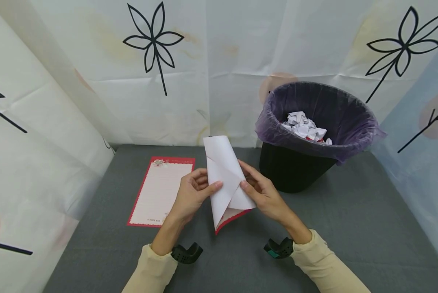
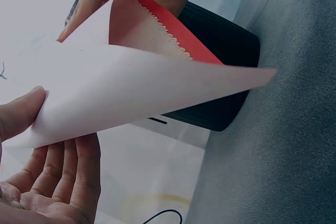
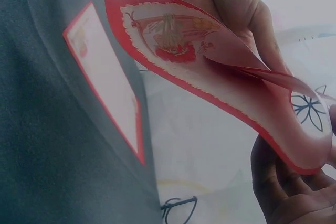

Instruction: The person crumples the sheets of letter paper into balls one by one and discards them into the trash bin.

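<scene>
Raised over the table, a red-bordered sheet of letter paper (image 1: 224,171) is rolled into a loose cone, with its white back outward. My left hand (image 1: 191,191) pinches its left side, thumb on the near face and fingers behind. On the right side, my right hand (image 1: 264,195) grips the paper with its thumb in front as well. The right wrist view shows the printed inner face of the rolled sheet (image 3: 178,51), with a picture near one corner. A second sheet of red-bordered letter paper (image 1: 164,189) lies flat to the left, partly covered by my left hand.
A black bin (image 1: 292,171) stands at the back right of the grey table (image 1: 219,264), close beyond my right hand. Its purple liner (image 1: 354,152) folds over the rim, and crumpled paper (image 1: 303,126) lies inside. White patterned cloth (image 1: 233,81) hangs behind the table.
</scene>
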The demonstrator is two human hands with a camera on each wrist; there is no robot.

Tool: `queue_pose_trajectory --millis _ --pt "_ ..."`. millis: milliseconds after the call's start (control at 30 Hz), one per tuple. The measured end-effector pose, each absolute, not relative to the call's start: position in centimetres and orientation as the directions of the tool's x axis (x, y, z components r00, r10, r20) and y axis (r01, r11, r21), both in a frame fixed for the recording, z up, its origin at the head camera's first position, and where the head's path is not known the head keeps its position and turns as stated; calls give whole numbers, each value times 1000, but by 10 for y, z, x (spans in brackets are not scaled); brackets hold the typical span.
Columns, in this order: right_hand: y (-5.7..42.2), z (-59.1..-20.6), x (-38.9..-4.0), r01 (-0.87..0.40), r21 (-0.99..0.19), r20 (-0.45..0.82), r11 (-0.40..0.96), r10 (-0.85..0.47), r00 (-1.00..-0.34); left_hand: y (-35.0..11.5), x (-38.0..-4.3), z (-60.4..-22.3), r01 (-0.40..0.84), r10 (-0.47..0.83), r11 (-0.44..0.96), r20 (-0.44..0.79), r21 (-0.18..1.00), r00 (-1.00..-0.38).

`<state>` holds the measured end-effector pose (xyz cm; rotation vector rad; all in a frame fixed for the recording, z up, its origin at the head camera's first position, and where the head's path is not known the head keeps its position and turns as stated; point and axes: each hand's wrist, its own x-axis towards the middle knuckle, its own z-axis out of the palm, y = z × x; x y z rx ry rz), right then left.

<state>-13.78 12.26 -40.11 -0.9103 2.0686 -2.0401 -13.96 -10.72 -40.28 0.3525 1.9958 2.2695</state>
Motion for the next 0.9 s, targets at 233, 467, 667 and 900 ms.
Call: queue_pose_trajectory --millis 233,467,667,900 --pt "121 -403 -139 -372 -928 350 -39 -441 -827 -107 -140 -401 83 199 -121 106 989 -974" --pt "121 -401 -139 -379 -925 348 -13 -423 -837 -105 -141 -401 98 157 -90 112 991 -981" --pt "118 -398 -141 -393 -919 362 29 -330 -872 -102 -139 -399 135 147 -58 142 989 -979" --pt "120 -399 -143 -389 -921 372 1 -290 -882 -104 -140 -400 127 189 -73 139 989 -972"
